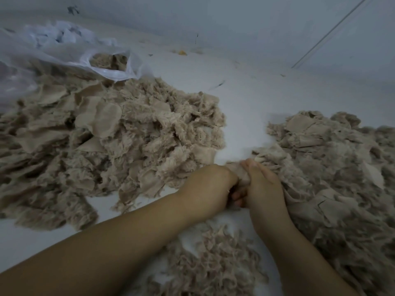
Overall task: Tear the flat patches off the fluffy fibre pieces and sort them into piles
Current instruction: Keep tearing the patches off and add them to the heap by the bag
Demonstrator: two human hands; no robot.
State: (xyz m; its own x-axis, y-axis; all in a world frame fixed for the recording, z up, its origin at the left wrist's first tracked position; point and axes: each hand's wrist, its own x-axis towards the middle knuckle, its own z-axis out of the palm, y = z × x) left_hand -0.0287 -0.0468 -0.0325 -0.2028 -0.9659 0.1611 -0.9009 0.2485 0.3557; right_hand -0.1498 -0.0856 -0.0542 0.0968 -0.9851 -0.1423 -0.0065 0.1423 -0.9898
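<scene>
Gripping one fibre piece [239,170] between curled fingers, left hand [210,189] and right hand [261,186] meet, its orientation unclear.

Our left hand [210,186] and right hand [261,184] meet, knuckles touching. Both are curled tight (forearms angling inward).

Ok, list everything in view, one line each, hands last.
left pile: one, beige fluff with flat patches, left of centre
right pile: one, beige, right side
near pile: one, beige fluff, bottom centre
bag: one, clear white, upper left, beige fibre inside
floor: white, under all
piece: one, beige, between both hands
left hand: gripping the piece
right hand: gripping the piece
</scene>
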